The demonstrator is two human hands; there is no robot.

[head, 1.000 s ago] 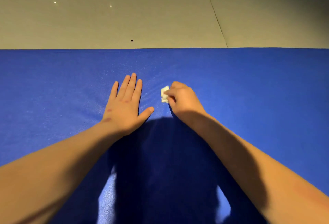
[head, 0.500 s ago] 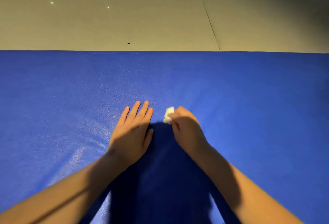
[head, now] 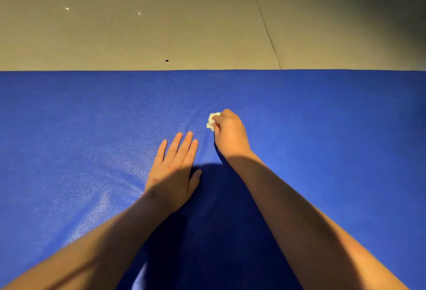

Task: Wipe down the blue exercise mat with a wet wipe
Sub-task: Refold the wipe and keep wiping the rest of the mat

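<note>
Right hand (head: 230, 135) has its fingers curled around a crumpled white wet wipe (head: 213, 121) and presses it on the blue exercise mat (head: 322, 128). The wipe shows at the 10 o'clock side of the knuckles. Left hand (head: 174, 172) lies flat on the mat with straight fingers close together and the thumb out toward 3 o'clock. It is at about 7 o'clock from the right hand and nearer to the person.

The mat runs with its long axis from 9 to 3 o'clock, and its far edge is at 12 o'clock, well apart from the wipe. So the right hand is the one to make the stroke, I think, and wide free mat lies toward 12, 2 and 3 o'clock. A stroke toward 7 o'clock would meet the left hand, the only thing in the way.

Beyond the far edge is a grey floor (head: 161, 24) with a thin seam (head: 265, 20) and a small dark speck (head: 167, 60) near the mat.
</note>
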